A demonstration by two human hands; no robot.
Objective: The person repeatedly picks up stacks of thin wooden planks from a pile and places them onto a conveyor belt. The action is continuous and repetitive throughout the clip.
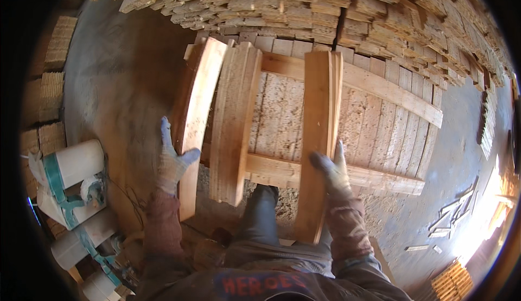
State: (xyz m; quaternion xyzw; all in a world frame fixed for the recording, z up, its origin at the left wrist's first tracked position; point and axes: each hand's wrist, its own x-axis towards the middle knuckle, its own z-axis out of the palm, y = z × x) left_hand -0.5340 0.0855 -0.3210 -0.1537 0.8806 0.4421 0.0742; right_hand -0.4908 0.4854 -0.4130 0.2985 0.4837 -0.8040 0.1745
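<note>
Both my hands wear pale work gloves with blue-grey fingertips. My left hand point(175, 162) is open at the outer side of a tilted wooden board point(198, 116), thumb reaching across to its face and fingers stretched along its left. My right hand point(335, 172) grips a short stack of boards point(313, 122), its thumb on the broad face and its fingers at the right edge. Between them, another bundle of planks point(234, 122) lies lengthwise. These boards lie across two wooden rails point(385, 92) over a platform of planks point(374, 122).
Large stacks of rough timber point(260, 2) rise beyond the platform. Lower left stands white and teal machinery point(73, 165). On the right, loose wood offcuts point(453, 214) lie on the grey floor point(393, 225) near a small pile of sticks point(453, 282). My legs point(259, 214) are close to the platform's near side.
</note>
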